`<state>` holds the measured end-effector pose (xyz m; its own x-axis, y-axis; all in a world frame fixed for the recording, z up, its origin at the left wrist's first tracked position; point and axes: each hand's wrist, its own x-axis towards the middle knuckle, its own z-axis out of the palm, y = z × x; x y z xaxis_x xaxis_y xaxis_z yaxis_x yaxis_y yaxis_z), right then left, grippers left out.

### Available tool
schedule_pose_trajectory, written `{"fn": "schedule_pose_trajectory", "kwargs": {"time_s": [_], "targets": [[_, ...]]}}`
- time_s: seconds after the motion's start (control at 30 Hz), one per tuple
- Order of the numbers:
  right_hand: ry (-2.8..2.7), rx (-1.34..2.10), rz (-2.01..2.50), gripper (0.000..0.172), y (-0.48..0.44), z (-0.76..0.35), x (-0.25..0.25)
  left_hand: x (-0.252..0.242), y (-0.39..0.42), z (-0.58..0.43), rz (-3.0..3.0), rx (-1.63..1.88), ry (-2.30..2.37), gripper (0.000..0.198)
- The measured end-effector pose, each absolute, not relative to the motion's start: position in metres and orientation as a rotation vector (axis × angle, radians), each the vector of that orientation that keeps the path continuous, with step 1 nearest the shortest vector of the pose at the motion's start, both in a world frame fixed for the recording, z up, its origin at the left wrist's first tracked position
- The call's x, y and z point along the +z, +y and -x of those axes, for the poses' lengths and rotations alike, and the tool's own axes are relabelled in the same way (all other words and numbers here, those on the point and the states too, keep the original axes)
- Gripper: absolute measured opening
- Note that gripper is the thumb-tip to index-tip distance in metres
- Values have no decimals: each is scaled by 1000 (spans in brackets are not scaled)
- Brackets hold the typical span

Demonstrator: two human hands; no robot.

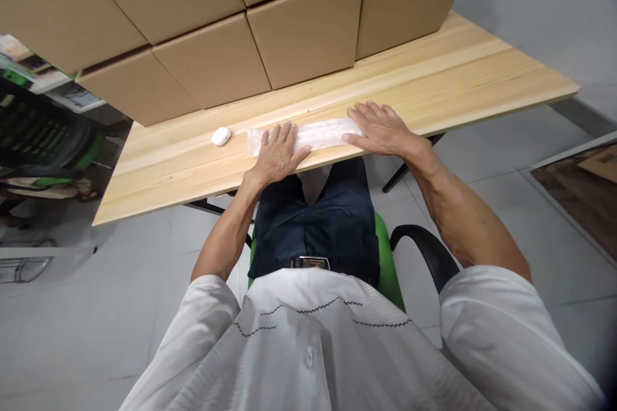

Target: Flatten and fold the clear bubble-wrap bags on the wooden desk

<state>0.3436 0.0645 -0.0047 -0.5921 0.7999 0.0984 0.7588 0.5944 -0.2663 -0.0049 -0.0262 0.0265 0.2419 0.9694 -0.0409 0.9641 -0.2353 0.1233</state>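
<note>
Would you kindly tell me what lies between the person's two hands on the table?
In the head view, the middle stretch of a pale, shiny strip lies between the left hand and right hand, on the wooden table.

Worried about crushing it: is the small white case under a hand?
No, the white case lies uncovered, apart from the left hand.

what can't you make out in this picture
Head view: the parts of the pale strip under the left hand and right hand, hidden by them.
Head view: the top of the cardboard boxes, cut off by the upper edge.
Head view: the belt buckle design, too small.
Head view: where the dark trousers end, hidden by the tabletop.
</note>
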Motion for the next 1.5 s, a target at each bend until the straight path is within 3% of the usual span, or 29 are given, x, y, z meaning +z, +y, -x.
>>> {"fn": "schedule_pose_trajectory", "kwargs": {"time_s": [0.43, 0.63, 0.73, 0.9, 1.5], "targets": [[-2631, 284, 1371, 107, 60, -341, 1, 31, -33, 52, -2299, 0, 1999, 103], [-2620, 295, 1318, 108, 64, -345, -4, 46, -33, 36, -2403, 231, 1986, 97], [-2621, 293, 1313, 105, 65, -345, -5, 50, -22, -1, -2589, 312, 1741, 89], [-2649, 270, 1344, 103, 63, -342, -3, 36, 2, -55, -2687, 240, 1448, 80], [-2591, 288, 1473, 108, 67, -373, -4, 23, 12, -63, -2595, 7, 1562, 79]]}}
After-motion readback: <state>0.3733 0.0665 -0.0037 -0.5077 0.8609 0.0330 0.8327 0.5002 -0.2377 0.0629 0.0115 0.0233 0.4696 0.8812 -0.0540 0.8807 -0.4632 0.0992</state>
